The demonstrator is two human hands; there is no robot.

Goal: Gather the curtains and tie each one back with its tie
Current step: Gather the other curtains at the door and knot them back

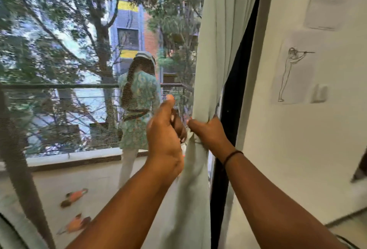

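A pale green curtain [216,36] hangs at the right side of the window, bunched into a narrow column at waist height. My right hand [208,132] grips the gathered fabric from the right, fingers curled round it. My left hand [164,129] is just left of the bunch, fingers curled and thumb up, seemingly holding a thin pale tie [189,135] that wraps the curtain; the tie is mostly hidden between my hands. Below the grip the curtain falls loose to the floor.
A black window frame [234,97] stands right behind the curtain, then a white wall [297,149] with taped papers and a line drawing [292,73]. Through the mesh window a person [139,109] is seen on the balcony, with sandals [74,199] on its floor.
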